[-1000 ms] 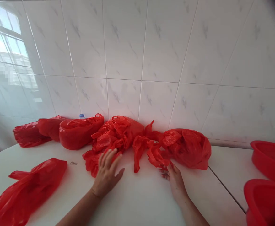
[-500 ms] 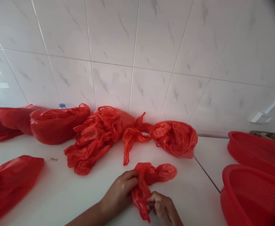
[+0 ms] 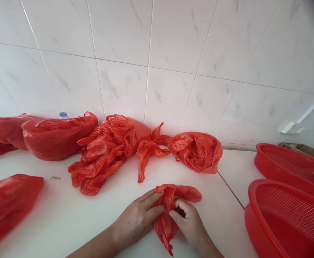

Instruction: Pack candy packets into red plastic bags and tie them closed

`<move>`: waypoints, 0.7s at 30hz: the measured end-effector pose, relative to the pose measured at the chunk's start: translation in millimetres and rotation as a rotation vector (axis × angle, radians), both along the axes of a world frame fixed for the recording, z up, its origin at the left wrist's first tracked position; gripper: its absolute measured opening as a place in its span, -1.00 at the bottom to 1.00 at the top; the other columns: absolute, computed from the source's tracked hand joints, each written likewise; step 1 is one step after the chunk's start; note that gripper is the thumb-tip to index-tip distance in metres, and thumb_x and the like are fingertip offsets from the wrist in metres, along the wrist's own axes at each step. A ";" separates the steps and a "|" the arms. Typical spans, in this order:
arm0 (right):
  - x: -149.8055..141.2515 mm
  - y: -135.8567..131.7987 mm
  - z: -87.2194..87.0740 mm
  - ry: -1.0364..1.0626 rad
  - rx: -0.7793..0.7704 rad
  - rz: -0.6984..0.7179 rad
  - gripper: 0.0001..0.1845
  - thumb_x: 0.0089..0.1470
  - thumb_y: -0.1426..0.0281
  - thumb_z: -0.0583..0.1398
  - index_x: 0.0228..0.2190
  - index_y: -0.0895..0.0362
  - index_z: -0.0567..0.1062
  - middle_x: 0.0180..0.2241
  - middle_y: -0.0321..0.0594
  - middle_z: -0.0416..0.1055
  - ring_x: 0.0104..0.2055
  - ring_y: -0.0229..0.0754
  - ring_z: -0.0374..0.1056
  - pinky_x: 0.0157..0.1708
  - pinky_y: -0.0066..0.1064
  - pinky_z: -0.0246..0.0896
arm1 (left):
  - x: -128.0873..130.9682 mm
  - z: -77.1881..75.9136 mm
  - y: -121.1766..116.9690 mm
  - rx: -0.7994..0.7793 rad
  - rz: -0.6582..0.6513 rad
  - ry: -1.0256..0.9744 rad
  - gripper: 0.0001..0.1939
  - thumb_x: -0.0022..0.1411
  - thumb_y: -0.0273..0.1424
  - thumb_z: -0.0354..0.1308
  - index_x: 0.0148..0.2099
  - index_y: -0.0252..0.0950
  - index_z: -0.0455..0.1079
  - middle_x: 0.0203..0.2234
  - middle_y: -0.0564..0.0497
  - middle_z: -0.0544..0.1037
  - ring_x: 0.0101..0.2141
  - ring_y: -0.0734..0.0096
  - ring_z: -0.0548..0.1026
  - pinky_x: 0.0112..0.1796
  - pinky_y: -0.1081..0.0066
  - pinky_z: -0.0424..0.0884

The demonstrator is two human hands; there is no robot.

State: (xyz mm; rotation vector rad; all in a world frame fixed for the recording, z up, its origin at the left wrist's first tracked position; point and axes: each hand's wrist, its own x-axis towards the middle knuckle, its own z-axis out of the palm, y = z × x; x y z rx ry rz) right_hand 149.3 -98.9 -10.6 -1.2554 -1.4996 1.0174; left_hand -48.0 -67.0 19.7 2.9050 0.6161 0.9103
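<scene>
"Head camera: where's the red bag?"
"Near side of the worktop, before the crumpled pile!"
"Held how?"
"Left hand grips its left side, right hand pinches its middle!"

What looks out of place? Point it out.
A dark mark on the white tabletop, beside the red bag at front left: it stands out against the pale surface, though what it is I can't tell.
</scene>
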 end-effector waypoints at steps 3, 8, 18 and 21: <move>13.3 3.1 5.3 0.201 -0.070 -0.077 -0.87 0.03 0.34 0.17 -0.47 0.14 0.43 -0.46 -0.28 0.40 -0.40 -0.24 0.29 -0.36 -0.44 0.20 | -11.3 -3.1 8.6 0.040 0.078 0.019 -0.72 0.29 -0.52 -0.03 0.01 -0.27 0.34 0.04 -0.13 0.45 0.09 0.24 0.35 0.09 0.20 0.33; 59.0 14.6 11.6 0.840 -0.202 -0.423 -0.86 -0.12 0.33 0.28 -0.48 0.11 0.44 -0.49 -0.29 0.45 -0.42 -0.24 0.35 -0.48 -0.48 0.24 | -37.5 -9.5 32.4 0.025 0.279 -0.039 -0.80 0.26 -0.57 -0.05 -0.30 -0.28 0.38 -0.07 -0.16 0.51 0.01 0.17 0.41 -0.01 0.12 0.40; 84.5 17.8 18.7 1.192 -0.219 -0.371 -0.72 0.01 0.19 0.20 -0.25 0.05 0.53 -0.17 -0.24 0.50 -0.20 -0.21 0.41 -0.31 -0.41 0.36 | -34.2 -13.3 30.0 -0.215 0.313 -0.127 -0.85 0.12 -0.57 0.06 -0.28 -0.21 0.30 -0.13 -0.09 0.52 -0.01 0.17 0.42 -0.12 0.23 0.44; 77.1 18.7 12.8 1.061 -0.258 -0.358 -0.76 -0.07 0.27 0.27 -0.28 0.04 0.54 -0.18 -0.25 0.49 -0.17 -0.19 0.39 -0.32 -0.42 0.34 | -32.0 -14.6 27.2 -0.248 0.326 -0.128 -0.87 0.10 -0.47 0.16 -0.27 -0.22 0.30 -0.01 -0.15 0.46 0.01 0.13 0.40 -0.08 0.19 0.42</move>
